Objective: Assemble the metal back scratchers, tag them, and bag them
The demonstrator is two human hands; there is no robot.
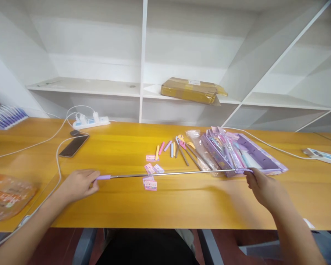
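Observation:
A telescopic back scratcher (179, 173) is stretched out level above the table, its thin metal rod fully in sight. My left hand (81, 186) pinches its purple grip at one end. At the other end my right hand (262, 186) is closed on the purple head, partly hidden by the fingers. Behind the rod lie several short coloured grip sleeves (167, 145) and several back scratchers with yellow, pink and blue claw heads (182, 144). Small printed cards (150, 183) are scattered near the rod's middle, on both sides of it.
A purple box (270, 156) holding bagged back scratchers stands at the right. Further left are a phone (74, 144), a power strip (91, 122) with trailing white cables, and an orange packet (11, 197). A taped parcel (191, 90) rests on the shelf; another power strip (327, 156) lies far right.

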